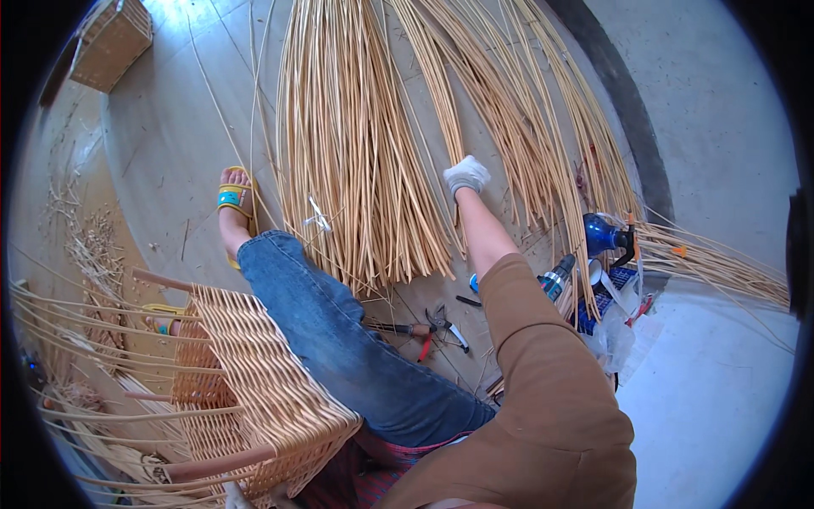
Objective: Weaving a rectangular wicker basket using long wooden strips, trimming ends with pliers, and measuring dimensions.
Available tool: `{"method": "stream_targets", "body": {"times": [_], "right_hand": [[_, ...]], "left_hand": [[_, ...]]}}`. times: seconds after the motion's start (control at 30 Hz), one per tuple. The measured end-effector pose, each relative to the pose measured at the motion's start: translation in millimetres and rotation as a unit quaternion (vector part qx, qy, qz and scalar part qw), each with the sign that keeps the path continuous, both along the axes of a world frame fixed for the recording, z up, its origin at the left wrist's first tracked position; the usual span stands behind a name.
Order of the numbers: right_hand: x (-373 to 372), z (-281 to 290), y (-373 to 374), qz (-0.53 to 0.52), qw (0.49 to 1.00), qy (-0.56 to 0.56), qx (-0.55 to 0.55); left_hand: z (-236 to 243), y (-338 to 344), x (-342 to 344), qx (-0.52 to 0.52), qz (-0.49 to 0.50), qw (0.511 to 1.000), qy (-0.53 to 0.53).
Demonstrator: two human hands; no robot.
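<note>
Wicker basket (292,382), partly woven, was tilted at the person's left beside a denim-clad leg (314,314), its long unwoven stakes (136,416) fanning leftward. At the lower edge, only a pale sliver of what appeared to be the gloved left hand (237,495) showed against the basket; how far its fingers stood open, or what they gripped, could not be told. Just beside the leg, pruning shears (439,321) lay on the floor (170,119), with a teal drill (554,283) and a blue bottle (599,236) off to the right. Farther out, the right hand (467,175), in a white glove, extended from a brown sleeve (543,348) to a narrow bunch of pale canes (442,102); its fingers were bunched at the canes, though whether they closed around any could not be told. A broad cane bundle (348,144) spread between that hand and a foot in a yellow sandal (236,199). Farthest off, at upper left, stood a boxy tan container (110,47).
</note>
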State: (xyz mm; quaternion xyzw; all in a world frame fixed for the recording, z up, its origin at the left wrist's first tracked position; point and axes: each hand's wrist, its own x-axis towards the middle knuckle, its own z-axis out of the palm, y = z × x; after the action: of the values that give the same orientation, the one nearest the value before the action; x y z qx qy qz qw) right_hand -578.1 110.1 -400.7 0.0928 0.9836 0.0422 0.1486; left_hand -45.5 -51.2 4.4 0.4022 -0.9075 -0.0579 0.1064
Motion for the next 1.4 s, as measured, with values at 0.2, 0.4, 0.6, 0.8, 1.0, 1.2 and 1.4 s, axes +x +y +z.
{"method": "stream_targets", "body": {"times": [0.2, 0.4, 0.6, 0.8, 1.0, 1.2, 1.4], "right_hand": [[3, -2, -4, -0.063, 0.99, -0.036, -0.12], [6, -3, 1, -0.02, 0.988, -0.027, -0.15], [-18, 8, 58, 0.044, 0.983, 0.004, -0.179], [-14, 171, 26, -0.194, 0.676, -0.363, -0.611], [45, 242, 86, 0.064, 0.854, -0.186, -0.481], [165, 257, 169, -0.033, 0.798, -0.191, -0.57], [230, 291, 236, -0.152, 0.576, -0.375, -0.711]], "left_hand": [[4, 3, -3, 0.0, 0.028, 0.998, -0.06], [-3, -3, 11, 0.005, 0.025, 1.0, -0.012], [6, -6, 5, -0.021, -0.041, 0.998, -0.047], [-13, 5, 39, 0.01, 0.052, 0.999, -0.01], [-15, 16, 52, 0.007, 0.024, 0.999, 0.036], [-3, 65, 69, -0.067, 0.015, 0.995, 0.074], [-6, 71, 84, -0.101, 0.031, 0.993, 0.044]]}}
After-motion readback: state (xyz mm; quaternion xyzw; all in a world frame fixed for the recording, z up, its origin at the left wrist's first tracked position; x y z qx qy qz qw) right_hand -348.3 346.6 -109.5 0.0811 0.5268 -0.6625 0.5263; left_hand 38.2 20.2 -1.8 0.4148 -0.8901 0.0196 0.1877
